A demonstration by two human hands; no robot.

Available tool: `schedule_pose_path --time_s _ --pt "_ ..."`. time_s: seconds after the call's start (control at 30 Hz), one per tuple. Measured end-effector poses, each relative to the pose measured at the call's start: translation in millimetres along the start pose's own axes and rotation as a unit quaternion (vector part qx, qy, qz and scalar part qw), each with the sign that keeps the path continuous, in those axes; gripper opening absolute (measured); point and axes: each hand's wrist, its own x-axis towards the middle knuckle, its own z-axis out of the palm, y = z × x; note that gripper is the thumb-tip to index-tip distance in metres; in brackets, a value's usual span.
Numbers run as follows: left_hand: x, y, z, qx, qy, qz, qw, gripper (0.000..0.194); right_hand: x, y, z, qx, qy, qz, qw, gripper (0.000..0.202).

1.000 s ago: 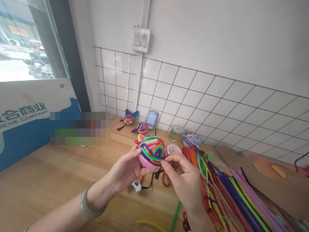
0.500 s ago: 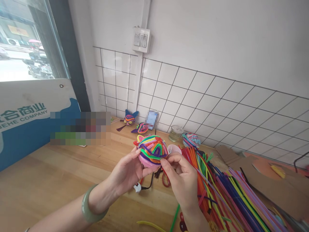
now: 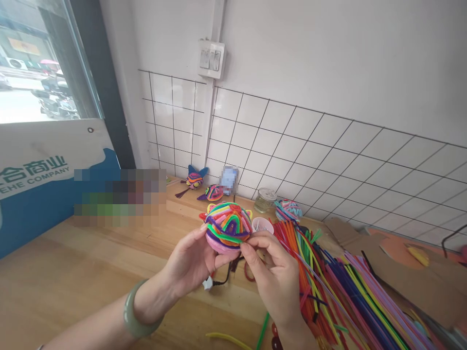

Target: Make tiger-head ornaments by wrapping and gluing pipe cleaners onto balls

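Note:
A round pipe-cleaner ornament [image 3: 228, 228], striped in purple, green, orange, yellow and pink, is held up over the table. My left hand [image 3: 191, 255] wraps its left side and underside, thumb on the near left edge. At the ornament's lower right edge, my right hand [image 3: 273, 267] pinches with thumb and forefinger; its other fingers are curled. Small looped ears stick up at the top of the ornament. A dark tassel [image 3: 235, 265] hangs beneath it. A green bangle [image 3: 140, 311] circles my left wrist.
Bundles of coloured pipe cleaners [image 3: 350, 291] cover the right side of the wooden table [image 3: 91, 291]. Behind stand a pink cup [image 3: 263, 224], a glass jar [image 3: 264, 200] and finished ornaments [image 3: 196, 178]. A white plug [image 3: 207, 283] with black cord and cardboard [image 3: 419, 287] lie there too.
The ornament has turned slightly in my hands, so a second ear shows at its upper right. Both hands keep hold of it in nearly the same place.

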Motion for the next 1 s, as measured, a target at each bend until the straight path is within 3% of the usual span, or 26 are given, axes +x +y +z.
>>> schedule_pose_path --time_s 0.53,0.87,1.0 --pt "-1 1 -1.4 0.000 -0.036 -0.033 0.999 0.032 14 7 -21 0.087 -0.091 0.137 0.983 0.021" --pt "0 4 0.8 0.030 -0.056 -0.070 0.995 0.036 20 13 -35 0.144 -0.187 0.238 0.942 0.039" --pt "0 5 1.2 0.046 -0.042 -0.074 0.995 0.035 19 15 -38 0.136 -0.192 0.247 0.940 0.041"
